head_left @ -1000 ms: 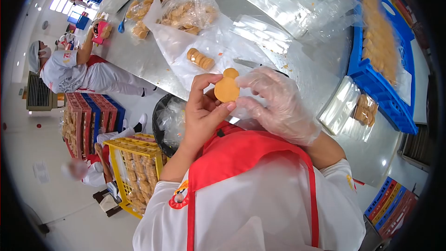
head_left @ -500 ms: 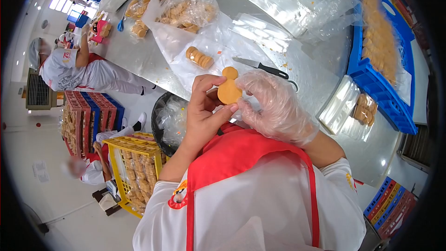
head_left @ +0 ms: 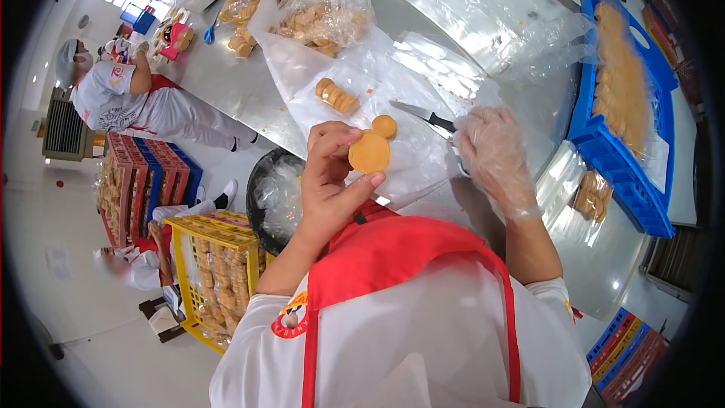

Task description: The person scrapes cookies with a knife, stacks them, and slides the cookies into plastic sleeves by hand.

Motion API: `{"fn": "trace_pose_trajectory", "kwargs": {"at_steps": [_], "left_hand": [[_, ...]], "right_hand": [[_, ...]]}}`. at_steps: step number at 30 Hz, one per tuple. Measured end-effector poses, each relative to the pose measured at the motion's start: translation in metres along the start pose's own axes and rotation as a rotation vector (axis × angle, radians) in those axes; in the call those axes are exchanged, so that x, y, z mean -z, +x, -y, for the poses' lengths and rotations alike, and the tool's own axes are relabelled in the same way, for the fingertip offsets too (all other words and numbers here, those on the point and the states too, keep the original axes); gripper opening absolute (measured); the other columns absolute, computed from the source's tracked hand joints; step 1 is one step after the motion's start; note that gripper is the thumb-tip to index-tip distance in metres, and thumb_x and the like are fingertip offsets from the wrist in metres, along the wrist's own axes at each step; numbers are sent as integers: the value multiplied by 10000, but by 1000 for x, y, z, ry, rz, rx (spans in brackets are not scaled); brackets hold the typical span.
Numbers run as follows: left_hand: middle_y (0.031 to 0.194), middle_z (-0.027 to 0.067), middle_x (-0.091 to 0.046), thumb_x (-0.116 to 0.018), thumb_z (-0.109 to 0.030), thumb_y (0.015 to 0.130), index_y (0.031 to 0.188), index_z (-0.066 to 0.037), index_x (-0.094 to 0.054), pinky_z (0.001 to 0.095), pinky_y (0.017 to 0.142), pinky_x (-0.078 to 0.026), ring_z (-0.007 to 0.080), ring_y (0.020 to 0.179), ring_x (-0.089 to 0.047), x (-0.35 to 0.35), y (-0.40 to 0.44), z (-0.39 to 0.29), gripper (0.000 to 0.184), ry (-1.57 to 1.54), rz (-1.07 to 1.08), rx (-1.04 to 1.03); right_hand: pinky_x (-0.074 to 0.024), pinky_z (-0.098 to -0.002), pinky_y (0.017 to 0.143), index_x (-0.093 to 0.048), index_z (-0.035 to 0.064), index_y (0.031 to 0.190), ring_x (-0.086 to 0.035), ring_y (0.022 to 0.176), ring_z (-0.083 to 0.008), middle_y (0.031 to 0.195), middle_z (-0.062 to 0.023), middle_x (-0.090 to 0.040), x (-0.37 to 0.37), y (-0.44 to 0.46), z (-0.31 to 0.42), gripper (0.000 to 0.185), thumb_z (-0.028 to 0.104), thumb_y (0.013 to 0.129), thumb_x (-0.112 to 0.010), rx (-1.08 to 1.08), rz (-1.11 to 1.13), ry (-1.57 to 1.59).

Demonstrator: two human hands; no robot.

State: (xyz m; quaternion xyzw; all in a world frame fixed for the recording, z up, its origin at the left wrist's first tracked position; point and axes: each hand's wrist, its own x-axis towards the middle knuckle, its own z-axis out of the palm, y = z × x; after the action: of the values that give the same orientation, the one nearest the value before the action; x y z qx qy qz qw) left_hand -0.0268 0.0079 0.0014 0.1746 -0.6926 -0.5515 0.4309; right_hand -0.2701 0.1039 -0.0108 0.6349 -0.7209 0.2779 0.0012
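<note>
Between thumb and fingers, my left hand (head_left: 332, 170), bare, pinches a flat round yellow-brown piece (head_left: 369, 153). Just beyond it a smaller round piece (head_left: 384, 127) lies on the plastic sheet. My right hand (head_left: 495, 155), in a clear plastic glove, is curled closed over the end of the black handle of a knife (head_left: 411, 111); the fingers hide what they hold, if anything. The knife blade points left. A short row of round biscuits (head_left: 337, 97) lies on the sheet beyond my left hand.
Bags of biscuits (head_left: 325, 23) lie at the far side. Clear bags (head_left: 483, 11) and a blue crate of biscuits (head_left: 578, 132) are on the right. At left are a black bin (head_left: 260, 215), a yellow crate (head_left: 181, 279), stacked crates (head_left: 140, 189) and two people.
My right hand has moved right, away from my left hand and the round piece, to the knife handle. My left hand still holds the piece. The view has shifted slightly.
</note>
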Motion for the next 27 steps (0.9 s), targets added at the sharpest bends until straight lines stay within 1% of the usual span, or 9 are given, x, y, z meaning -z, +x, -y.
{"fn": "trace_pose_trajectory", "kwargs": {"at_steps": [2,5,8,10,13,16,18,23,27], "left_hand": [[1233,104,-431,-701,109,773,1276,-47,-497,368,827,-584,261,999,-650,-2,0,1,564,7,-12,15],[1226,95,-425,-721,88,773,1270,-51,-517,343,857,-549,234,1059,-605,-6,-1,3,555,36,10,82],[1190,92,-423,-759,30,770,1269,-64,-546,305,863,-518,201,1085,-560,-8,-1,10,550,99,84,104],[1184,101,-421,-761,23,763,1270,-69,-554,301,844,-525,206,1073,-559,-11,-1,6,555,159,144,105],[1199,111,-421,-755,23,764,1295,-65,-532,295,830,-526,206,1062,-555,-13,-1,2,583,227,169,107],[1280,106,-392,-725,73,758,1367,-50,-432,336,875,-516,223,1113,-562,-11,-3,3,687,127,156,140],[1286,118,-420,-678,125,767,1415,-60,-351,323,857,-518,214,1088,-579,-10,-9,7,749,32,127,203],[1279,129,-448,-616,166,778,1428,-68,-326,307,887,-525,207,1086,-602,-15,-9,1,749,-61,39,232],[1249,108,-452,-639,174,792,1405,-53,-377,247,798,-502,136,975,-612,-17,-7,-7,704,-106,-2,193]], "right_hand": [[-502,-357,838,-669,16,1027,-625,958,-303,1026,-156,-651,-2,-6,3,183,32,845,-650,46,-38,181],[-508,-341,807,-666,24,1074,-640,943,-260,1021,-139,-645,13,-2,38,228,15,847,-648,-90,-31,721],[-508,-300,801,-618,14,1181,-637,927,-209,1063,-112,-616,18,1,58,289,-2,892,-623,2,30,845],[-506,-309,831,-585,12,1234,-624,949,-216,1096,-119,-601,15,3,66,313,24,923,-619,-63,144,1040],[-498,-312,863,-576,8,1246,-613,1003,-223,1129,-132,-589,3,5,65,310,50,942,-616,88,53,821],[-499,-345,872,-556,17,1266,-616,999,-221,1057,-119,-613,-3,4,62,336,123,954,-621,51,42,873],[-486,-307,884,-554,18,1216,-588,987,-164,1035,-76,-592,-7,-1,72,266,113,973,-605,-245,65,1335],[-476,-297,912,-520,39,1176,-572,1011,-149,1085,-67,-577,-15,-2,58,227,57,966,-606,-40,35,1156],[-455,-297,947,-494,60,1190,-537,1066,-133,1143,-37,-539,-16,-6,66,276,36,947,-622,-148,88,1533]]}}
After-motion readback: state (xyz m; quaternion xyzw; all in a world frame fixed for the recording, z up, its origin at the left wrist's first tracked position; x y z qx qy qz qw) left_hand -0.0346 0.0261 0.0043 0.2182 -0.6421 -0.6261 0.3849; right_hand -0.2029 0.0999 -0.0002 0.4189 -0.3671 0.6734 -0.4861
